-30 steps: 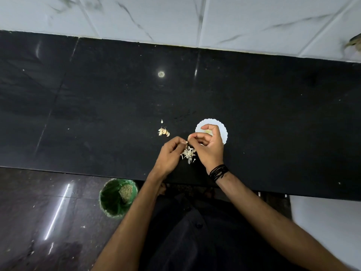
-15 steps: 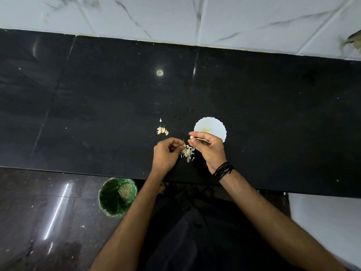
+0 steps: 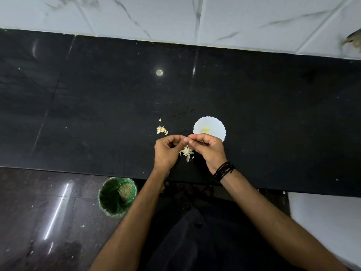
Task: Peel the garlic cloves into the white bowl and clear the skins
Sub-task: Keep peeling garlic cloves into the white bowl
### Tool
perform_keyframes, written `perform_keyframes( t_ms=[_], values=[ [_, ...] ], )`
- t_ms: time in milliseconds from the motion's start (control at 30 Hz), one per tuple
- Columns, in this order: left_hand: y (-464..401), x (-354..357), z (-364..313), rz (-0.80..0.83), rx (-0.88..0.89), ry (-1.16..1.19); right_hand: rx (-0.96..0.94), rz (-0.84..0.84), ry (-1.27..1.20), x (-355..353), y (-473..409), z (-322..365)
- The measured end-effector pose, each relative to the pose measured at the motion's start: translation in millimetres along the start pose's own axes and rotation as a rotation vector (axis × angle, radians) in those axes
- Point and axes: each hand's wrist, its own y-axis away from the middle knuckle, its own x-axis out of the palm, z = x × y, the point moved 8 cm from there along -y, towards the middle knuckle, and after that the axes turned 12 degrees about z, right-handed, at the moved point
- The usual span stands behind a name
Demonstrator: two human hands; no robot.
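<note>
Both hands have closed together since half a second ago: left hand (image 3: pixel 168 151) and right hand (image 3: pixel 205 148) now meet fingertip to fingertip above the skin pile (image 3: pixel 187 152), fingers curled, pinching something too small to identify. White bowl (image 3: pixel 214 126) sits just beyond the right hand on the black tabletop (image 3: pixel 97 104). Unpeeled cloves (image 3: pixel 162 130) lie left of the bowl; green bin (image 3: pixel 116 196) stands on the floor.

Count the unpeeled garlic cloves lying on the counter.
About 6: five or so clustered in the clove pile left of the white bowl, plus one stray clove just beyond. Overlap may hide some.
</note>
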Motion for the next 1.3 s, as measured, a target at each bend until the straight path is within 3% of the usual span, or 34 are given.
perform_keyframes(
  t_ms=[367,600,1033,1300],
  values=[
    [3,4,1,-0.002,-0.008,0.026,0.011,0.006,-0.062,4,2,3],
    [-1,10,8,0.022,-0.067,-0.08,-0.003,0.021,-0.089,7,3,-2],
    [13,2,10,-0.103,-0.101,0.123,-0.004,-0.048,-0.071,5,6,-10],
    [14,3,12,-0.082,-0.157,0.22,-0.043,-0.068,-0.109,8,7,-13]
  ],
)
